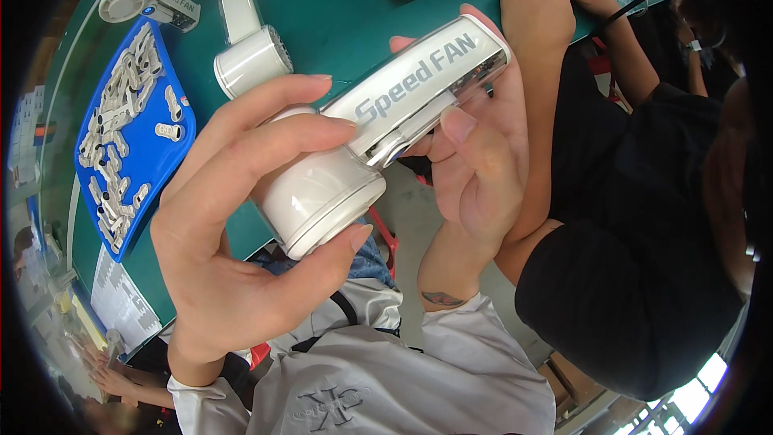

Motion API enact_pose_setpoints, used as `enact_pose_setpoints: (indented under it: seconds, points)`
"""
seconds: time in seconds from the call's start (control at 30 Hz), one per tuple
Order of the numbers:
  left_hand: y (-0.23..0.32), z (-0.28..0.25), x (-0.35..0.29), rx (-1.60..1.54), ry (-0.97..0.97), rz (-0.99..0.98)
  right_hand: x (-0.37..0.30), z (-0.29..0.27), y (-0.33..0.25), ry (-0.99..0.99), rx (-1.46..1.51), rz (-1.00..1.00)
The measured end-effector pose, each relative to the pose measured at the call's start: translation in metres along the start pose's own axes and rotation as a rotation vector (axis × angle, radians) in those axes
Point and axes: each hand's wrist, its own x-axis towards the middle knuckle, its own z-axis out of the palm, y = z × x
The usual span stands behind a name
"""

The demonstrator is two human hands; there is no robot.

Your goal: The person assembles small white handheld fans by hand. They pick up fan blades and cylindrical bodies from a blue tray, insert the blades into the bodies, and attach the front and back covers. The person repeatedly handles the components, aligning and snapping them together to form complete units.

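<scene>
Both my hands hold up a white handheld fan (pixel 326 193) with a round barrel-shaped head and a straight handle bearing grey lettering. Thumb and fingers of my left hand (pixel 221 217) grip the head from either side. My right hand (pixel 487 165) cradles the handle from behind and below, its thumb beside a narrow strip along the handle's side. That side shows a slot with dark and metallic parts inside; the strip appears to be partly off the handle, though I cannot tell for sure. Behind the fan, part of my right palm and fingers is hidden.
A blue tray (pixel 157 163) of small white-and-black parts lies on the green table (pixel 322 0) at left. Further white fans (pixel 254 56) lie at the back. Close on my right sits a person in black (pixel 636 274), forearms at the table. A printed sheet (pixel 121 298) is near the left edge.
</scene>
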Motion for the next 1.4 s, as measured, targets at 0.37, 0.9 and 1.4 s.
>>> enact_pose_setpoints:
  seconds: [0.37, 0.9, 1.4]
  points:
    - [0.001, -0.001, 0.0, 0.01, 0.005, -0.001, 0.0, -0.001, -0.006, -0.08, -0.196, 0.023]
    - [0.002, -0.011, -0.016, -0.05, 0.03, 0.048, -0.011, 0.017, -0.006, -0.103, -0.227, -0.014]
    - [-0.038, -0.119, -0.146, -0.033, 0.167, 0.228, -0.047, 0.073, 0.055, -0.613, -0.129, 0.107]
